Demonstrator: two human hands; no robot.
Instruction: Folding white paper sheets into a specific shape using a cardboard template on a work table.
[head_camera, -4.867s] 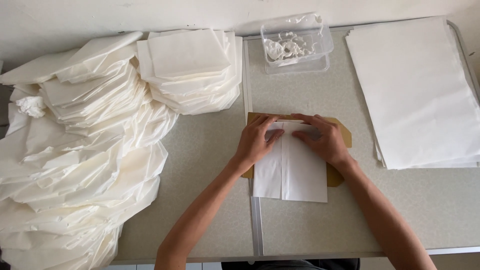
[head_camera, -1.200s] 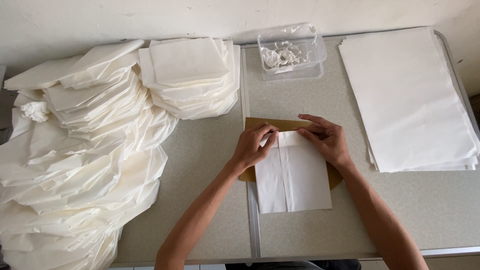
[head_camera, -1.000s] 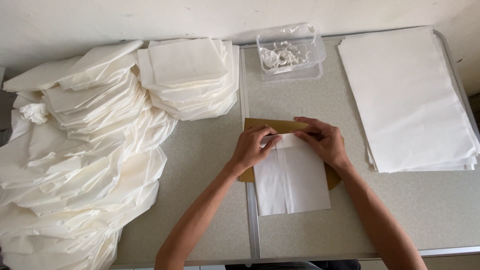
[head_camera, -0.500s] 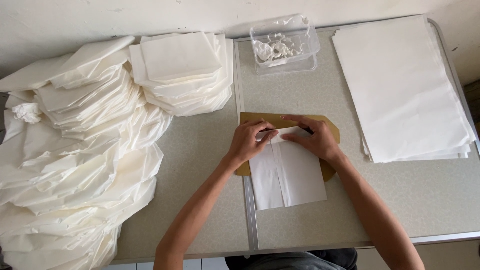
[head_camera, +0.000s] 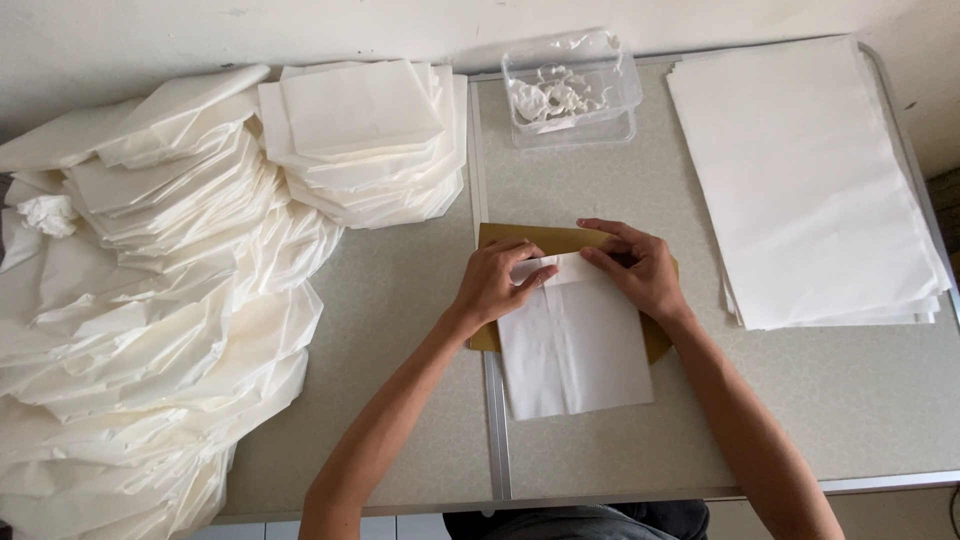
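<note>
1. The brown board is mostly covered: only its far edge, a strip at its left side and a rounded corner at its right show from under the folded white paper and the two hands.
2. The far end of the folded white paper is partly hidden beneath the fingers, so the shape of the narrow folded strip there is only partly readable.
3. The contents of the clear plastic box are hard to make out: small crumpled whitish pieces, seen through the walls.
4. The heap of white paper bags is cut off at the left and near edges of the view; the stack of large white sheets reaches almost to the right edge.
5. The folded white paper lies flat near the middle of the grey table, its far part on the brown board, its near part over the table's centre seam. It is an upright rectangle with a lengthwise crease down the middle and a narrow flap turned over at the far end.
6. The left hand rests on the far left corner of the paper, fingers curled and pressing the flap down.
7. The right hand lies on the far right corner, fingers stretched leftward and flat on the flap; neither hand grips anything.
8. A pile of folded white bags sits at the far side, left of the clear plastic box.
</note>
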